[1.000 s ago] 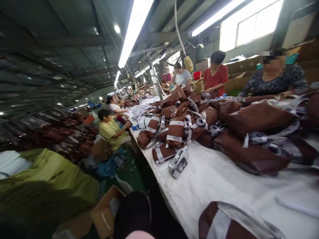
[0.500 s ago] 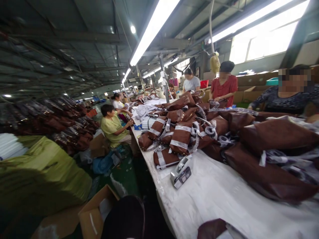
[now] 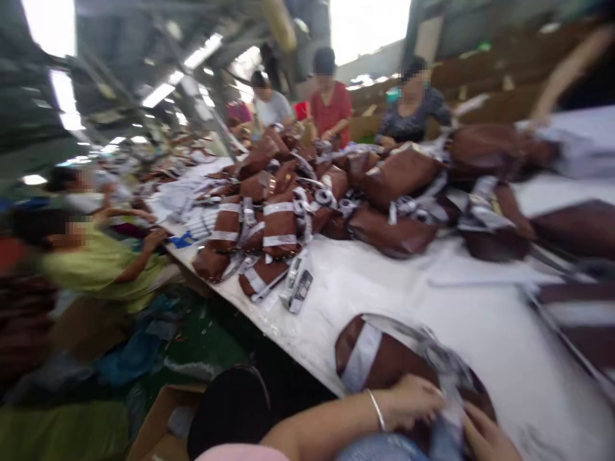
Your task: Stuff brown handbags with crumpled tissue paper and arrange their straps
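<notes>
A brown handbag [image 3: 403,352] with a pale wrapping band lies at the near edge of the white-covered table [image 3: 375,282]. My left hand [image 3: 416,397], a bracelet on its wrist, is over the bag with fingers closed on the clear plastic wrapping [image 3: 449,413] of its strap. Just right of it, my right hand [image 3: 487,435] pinches the same wrapping, partly cut off by the bottom edge. Motion blur softens both hands' fingertips. A tape dispenser [image 3: 295,288] stands on the table beyond the bag.
Brown bags with wrapped straps [image 3: 281,224] pile up along the table, and more lie at right [image 3: 576,314]. Several people work around it, one in yellow [image 3: 110,262] at left. A black round seat [image 3: 230,410] and an open carton [image 3: 158,410] stand below the table's left edge.
The view has swung right and down. Both my hands and the near handbag now show, where only a piece of the bag was in sight before.
</notes>
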`<state>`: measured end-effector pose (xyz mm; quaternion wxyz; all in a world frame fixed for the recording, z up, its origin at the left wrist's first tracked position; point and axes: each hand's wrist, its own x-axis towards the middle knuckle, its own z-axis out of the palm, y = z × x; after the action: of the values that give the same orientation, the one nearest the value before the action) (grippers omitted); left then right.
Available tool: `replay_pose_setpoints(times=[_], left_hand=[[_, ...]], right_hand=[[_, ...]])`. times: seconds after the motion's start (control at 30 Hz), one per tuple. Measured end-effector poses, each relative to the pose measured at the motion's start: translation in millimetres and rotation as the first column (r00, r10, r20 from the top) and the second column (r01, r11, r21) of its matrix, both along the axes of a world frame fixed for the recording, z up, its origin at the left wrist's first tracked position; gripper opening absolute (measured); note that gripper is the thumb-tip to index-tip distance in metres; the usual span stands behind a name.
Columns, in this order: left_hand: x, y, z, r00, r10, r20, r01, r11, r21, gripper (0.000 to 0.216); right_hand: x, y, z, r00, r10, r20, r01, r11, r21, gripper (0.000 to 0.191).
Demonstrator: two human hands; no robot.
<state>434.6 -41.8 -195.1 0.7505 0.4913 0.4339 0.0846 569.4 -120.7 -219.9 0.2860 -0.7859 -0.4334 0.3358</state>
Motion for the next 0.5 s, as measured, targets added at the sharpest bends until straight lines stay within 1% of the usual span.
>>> replay_pose_setpoints(times=[0.07,0.1,0.13,0.17,0.23,0.33,0.5], left_hand=[[6.7,-6.6,-18.8,0.995,-0.098,-0.031,0.094,0.989,-0.113,0.025],[10.8,-8.6,-28.7,0.991,-0.131,-0.034,0.124,0.98,-0.154,0.027],[14.9,-9.6,-37.9,0.988,-0.154,-0.027,0.146,0.971,-0.189,0.029],[18.5,-9.8,-45.9,0.986,-0.168,-0.017,0.16,0.963,-0.218,0.032],[22.7,-8.4,-55.9,0.984,-0.18,-0.002,0.173,0.948,-0.267,0.039],[21.4,-5.1,-57.2,0.983,-0.184,0.008,0.176,0.93,-0.323,0.046],[17.9,-1.7,-50.8,0.983,-0.176,0.051,0.183,0.911,-0.369,0.05]], right_hand=[[-3.6,-23.6,-13.8,0.989,-0.136,-0.056,0.13,0.987,-0.098,0.023],[-3.7,-32.0,-22.2,0.977,-0.197,-0.081,0.185,0.973,-0.135,0.029],[-2.5,-38.0,-31.1,0.965,-0.229,-0.125,0.209,0.966,-0.154,0.031],[-0.6,-42.3,-39.7,0.955,-0.208,-0.21,0.193,0.977,-0.089,0.034],[2.8,-47.4,-52.6,0.938,-0.244,-0.245,0.236,0.97,-0.063,0.036],[2.1,-50.5,-58.6,0.933,-0.257,-0.253,0.256,0.966,-0.036,0.037],[1.5,-49.6,-57.3,0.958,-0.198,-0.206,0.201,0.98,-0.005,0.029]])
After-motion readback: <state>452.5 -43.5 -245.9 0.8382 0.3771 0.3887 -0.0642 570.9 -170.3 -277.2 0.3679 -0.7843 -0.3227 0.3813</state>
